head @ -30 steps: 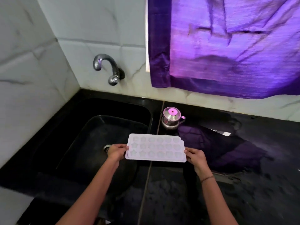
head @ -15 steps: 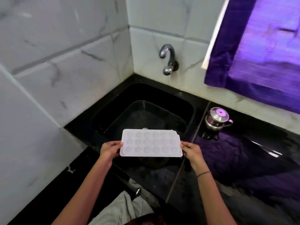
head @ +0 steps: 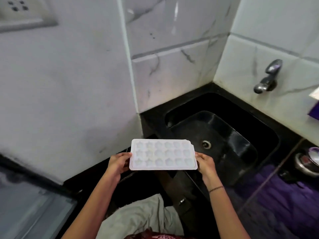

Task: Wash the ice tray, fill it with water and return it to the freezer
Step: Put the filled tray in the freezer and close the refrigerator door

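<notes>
Left grip (head: 119,163) and right grip (head: 206,163) pinch the ends of the ice tray (head: 163,155) (beside the sink (head: 269,135)). Looks like the carrying step — next, keep it flat.

A home kitchen, plainly: a black sink (head: 231,133) set into the corner of a dark countertop (head: 279,214), a tap (head: 266,78) on the marble-look wall tiles (head: 172,66) above, and a steel pot (head: 306,163) at the countertop's right edge.

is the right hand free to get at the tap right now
Probably not yet: the right hand grips the right end of the ice tray. Only the open sink lies between it and the tap.
</notes>
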`<state>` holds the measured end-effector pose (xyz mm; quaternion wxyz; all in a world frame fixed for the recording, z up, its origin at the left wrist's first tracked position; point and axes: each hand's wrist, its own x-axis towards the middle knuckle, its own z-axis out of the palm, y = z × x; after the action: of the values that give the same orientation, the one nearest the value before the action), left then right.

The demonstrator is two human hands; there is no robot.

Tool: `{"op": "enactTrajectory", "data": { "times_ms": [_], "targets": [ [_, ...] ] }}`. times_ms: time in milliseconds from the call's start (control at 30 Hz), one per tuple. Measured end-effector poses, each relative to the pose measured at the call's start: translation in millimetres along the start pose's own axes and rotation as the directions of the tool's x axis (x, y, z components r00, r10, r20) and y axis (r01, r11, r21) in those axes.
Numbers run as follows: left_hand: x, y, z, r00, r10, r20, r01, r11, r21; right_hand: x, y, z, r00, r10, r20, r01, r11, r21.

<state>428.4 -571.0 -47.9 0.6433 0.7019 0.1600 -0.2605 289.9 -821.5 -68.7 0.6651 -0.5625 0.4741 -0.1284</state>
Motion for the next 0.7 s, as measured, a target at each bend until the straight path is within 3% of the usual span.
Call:
{"op": "enactTrajectory", "data": {
  "times_ms": [200, 433, 700],
  "targets": [
    [-15.4, -11.2, -69.3, 0.987, -0.057, -0.151, 0.039, 0.992, -0.117, -23.4, -0.2, 61.8, 0.983, 0.06, 0.172, -0.047, 0.996, -0.079],
    [-49.1, -42.2, -132.2, 0.92, -0.185, -0.344, 0.083, 0.953, -0.29, -50.2, 5.2, 125.8, 0.917, 0.137, 0.375, -0.052, 0.972, -0.23],
    [-108.2, -87.0, -181.1, 0.799, -0.305, -0.518, 0.028, 0.88, -0.474, -83.1, 14.2, 194.0, 0.762, 0.22, 0.61, 0.033, 0.926, -0.375]
  ]
}}
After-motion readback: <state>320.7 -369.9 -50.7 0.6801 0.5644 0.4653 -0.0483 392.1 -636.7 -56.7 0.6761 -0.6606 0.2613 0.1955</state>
